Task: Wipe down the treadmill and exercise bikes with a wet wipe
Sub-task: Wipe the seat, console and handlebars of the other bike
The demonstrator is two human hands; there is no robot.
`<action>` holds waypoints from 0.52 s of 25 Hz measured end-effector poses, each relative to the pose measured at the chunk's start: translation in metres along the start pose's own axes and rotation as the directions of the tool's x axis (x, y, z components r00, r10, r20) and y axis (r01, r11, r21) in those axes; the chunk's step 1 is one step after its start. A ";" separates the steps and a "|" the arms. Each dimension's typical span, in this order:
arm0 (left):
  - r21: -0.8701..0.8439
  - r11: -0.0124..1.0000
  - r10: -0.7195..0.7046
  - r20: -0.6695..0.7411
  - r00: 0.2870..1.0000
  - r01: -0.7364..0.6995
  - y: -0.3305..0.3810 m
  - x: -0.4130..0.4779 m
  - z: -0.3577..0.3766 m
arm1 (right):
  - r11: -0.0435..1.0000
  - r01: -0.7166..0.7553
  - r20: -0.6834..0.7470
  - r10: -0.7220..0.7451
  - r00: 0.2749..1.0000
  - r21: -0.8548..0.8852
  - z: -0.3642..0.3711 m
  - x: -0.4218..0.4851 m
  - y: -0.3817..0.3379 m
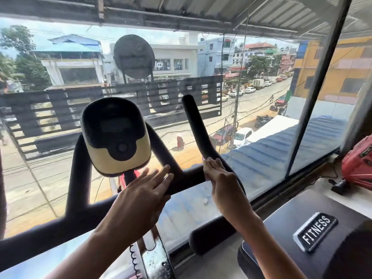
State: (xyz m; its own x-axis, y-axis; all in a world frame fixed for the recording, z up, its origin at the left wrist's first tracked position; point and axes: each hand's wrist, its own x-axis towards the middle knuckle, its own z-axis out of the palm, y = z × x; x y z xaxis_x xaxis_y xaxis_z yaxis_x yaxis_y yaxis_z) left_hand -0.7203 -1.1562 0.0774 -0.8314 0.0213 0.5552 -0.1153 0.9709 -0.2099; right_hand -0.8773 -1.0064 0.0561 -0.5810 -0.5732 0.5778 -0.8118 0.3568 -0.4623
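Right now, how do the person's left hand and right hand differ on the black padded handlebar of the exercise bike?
The left hand is bare; the right hand presses a white wet wipe down. The left hand lies on the horizontal crossbar beside the cream-and-black console; the right hand is on the curved right grip. Both touch the black padded handlebar with straight fingers.

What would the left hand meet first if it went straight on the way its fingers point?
The handlebar. The straight fingertips of the left hand lie right at its junction, nothing between, though depth leaves actual contact unclear.
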 end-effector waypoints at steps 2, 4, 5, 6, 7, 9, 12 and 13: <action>-0.004 1.000 -0.001 -0.003 1.000 0.001 0.003 -0.004 -0.004 | 0.994 0.089 0.046 -0.092 0.995 0.064 0.003 -0.017 -0.030; -0.021 1.000 -0.012 0.025 1.000 0.012 0.003 -0.014 -0.016 | 0.962 0.119 0.118 -0.151 0.981 0.246 -0.008 -0.022 -0.063; -0.035 0.999 -0.025 0.016 1.000 0.026 0.004 -0.021 -0.023 | 0.946 0.095 0.117 -0.137 0.984 0.308 -0.011 -0.020 -0.073; -0.054 0.997 -0.054 -0.010 0.998 0.053 0.003 -0.029 -0.028 | 0.938 0.086 0.090 -0.123 0.988 0.337 -0.012 -0.016 -0.078; -0.072 0.993 -0.095 -0.028 0.995 0.093 0.001 -0.039 -0.033 | 0.946 0.081 0.085 -0.113 0.990 0.315 -0.006 -0.015 -0.082; -0.094 0.984 -0.157 -0.086 0.984 0.149 -0.007 -0.059 -0.039 | 0.983 0.061 0.093 -0.078 0.993 0.173 0.018 -0.019 -0.098; -0.126 0.971 -0.218 -0.139 0.966 0.202 -0.018 -0.081 -0.046 | 0.999 0.018 0.136 -0.022 0.990 0.027 0.035 -0.039 -0.126; -0.126 0.969 -0.228 -0.138 0.964 0.211 -0.020 -0.085 -0.047 | 0.996 0.073 0.098 -0.077 0.992 0.041 0.036 -0.041 -0.127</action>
State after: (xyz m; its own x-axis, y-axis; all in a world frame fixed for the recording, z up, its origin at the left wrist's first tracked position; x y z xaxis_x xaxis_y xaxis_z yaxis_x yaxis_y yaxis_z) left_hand -0.6217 -1.1667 0.0723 -0.7000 -0.1680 0.6941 -0.2189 0.9756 0.0153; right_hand -0.7486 -1.0549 0.0667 -0.5084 -0.6687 0.5425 -0.8488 0.2833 -0.4463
